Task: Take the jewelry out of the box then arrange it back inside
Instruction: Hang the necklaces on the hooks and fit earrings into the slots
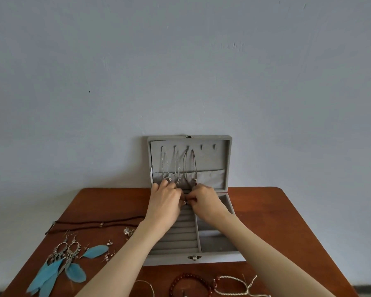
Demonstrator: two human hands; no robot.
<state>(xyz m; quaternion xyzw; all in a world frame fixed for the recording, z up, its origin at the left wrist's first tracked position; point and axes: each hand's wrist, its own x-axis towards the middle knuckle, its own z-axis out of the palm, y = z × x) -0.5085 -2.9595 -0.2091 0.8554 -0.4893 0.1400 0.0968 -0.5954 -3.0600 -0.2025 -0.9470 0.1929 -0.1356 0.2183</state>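
A grey velvet jewelry box [193, 257] stands open on the wooden table [276, 221], its lid [212, 159] upright against the wall. Three necklaces [177, 166] hang from hooks in the lid. My left hand [165, 202] and my right hand [208, 200] meet over the far end of the ring-roll slots [176, 239], fingers pinched together on a small piece of jewelry that is too small to identify. Both hands hide the far slots.
Left of the box lie blue feather earrings [58, 262], small earrings [109, 249], a brooch-like piece [129, 231] and a dark cord necklace [94, 221]. Near the front edge sit a red bead bracelet [189, 284] and a white braided bracelet [234, 285].
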